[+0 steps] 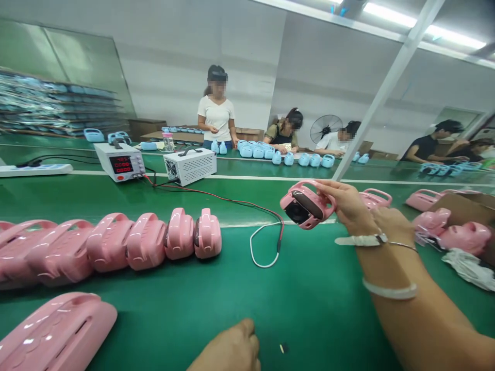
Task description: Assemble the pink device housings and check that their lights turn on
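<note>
One head view takes in the whole long green bench. The right hand is raised above the bench's right half, fingers clamped on a pink plastic handled casing with a dark opening, held tilted in the air. The left hand rests at the near edge, knuckles up; whether its fingers are curled or apart I cannot tell. A row of matching pink plastic shells lines the left part. Near the far edge stand a white power supply with red digits and a white vented box.
</note>
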Demonstrator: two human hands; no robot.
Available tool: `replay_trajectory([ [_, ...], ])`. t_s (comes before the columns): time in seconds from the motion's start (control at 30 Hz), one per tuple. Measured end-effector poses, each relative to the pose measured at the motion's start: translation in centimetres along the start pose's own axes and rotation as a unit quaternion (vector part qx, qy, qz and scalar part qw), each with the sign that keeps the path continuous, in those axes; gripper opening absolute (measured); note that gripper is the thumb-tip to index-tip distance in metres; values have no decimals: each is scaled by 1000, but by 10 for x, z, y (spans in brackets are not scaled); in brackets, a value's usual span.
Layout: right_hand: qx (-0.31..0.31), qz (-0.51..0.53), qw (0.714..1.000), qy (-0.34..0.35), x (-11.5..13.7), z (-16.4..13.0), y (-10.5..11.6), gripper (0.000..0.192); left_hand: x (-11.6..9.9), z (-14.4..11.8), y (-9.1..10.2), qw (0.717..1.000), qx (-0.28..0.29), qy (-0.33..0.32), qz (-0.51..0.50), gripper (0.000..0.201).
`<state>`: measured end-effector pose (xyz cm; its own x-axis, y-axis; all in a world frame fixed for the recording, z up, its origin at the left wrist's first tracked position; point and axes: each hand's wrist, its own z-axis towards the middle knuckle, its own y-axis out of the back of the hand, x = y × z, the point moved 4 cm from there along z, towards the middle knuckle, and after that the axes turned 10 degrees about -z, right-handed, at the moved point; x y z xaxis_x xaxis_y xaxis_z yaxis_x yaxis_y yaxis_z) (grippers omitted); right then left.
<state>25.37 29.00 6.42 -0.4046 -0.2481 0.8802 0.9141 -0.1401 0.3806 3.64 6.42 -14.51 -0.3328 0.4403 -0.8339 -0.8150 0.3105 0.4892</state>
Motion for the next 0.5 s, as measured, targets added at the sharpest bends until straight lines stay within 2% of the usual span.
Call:
replay_trajectory([
  [0.07,12,42,998,35,18,-47,7,25,-16,9,7,998,-6,-32,-50,43],
  [0.1,10,70,996,60,27,-73,9,27,-26,13,11,994,-20,-41,-96,43],
  [0.17,-3,93,991,92,40,-128,11,25,-46,22,14,967,-83,-29,-239,28],
  [0.2,-7,88,991,103,44,-154,11,21,-57,25,11,940,-122,-11,-319,39],
  [0.23,-9,75,991,114,46,-180,10,19,-67,27,5,903,-172,3,-393,61],
  [0.3,-21,39,987,155,46,-227,9,24,-93,27,-17,870,-209,15,-447,104],
  [0.33,-36,25,982,182,45,-247,10,31,-106,25,-28,854,-222,18,-470,119],
  [0.43,-94,17,969,228,34,-291,18,46,-134,18,-53,805,-215,36,-551,135],
  [0.5,-83,29,973,213,25,-303,24,45,-143,15,-58,787,-187,48,-586,137],
])
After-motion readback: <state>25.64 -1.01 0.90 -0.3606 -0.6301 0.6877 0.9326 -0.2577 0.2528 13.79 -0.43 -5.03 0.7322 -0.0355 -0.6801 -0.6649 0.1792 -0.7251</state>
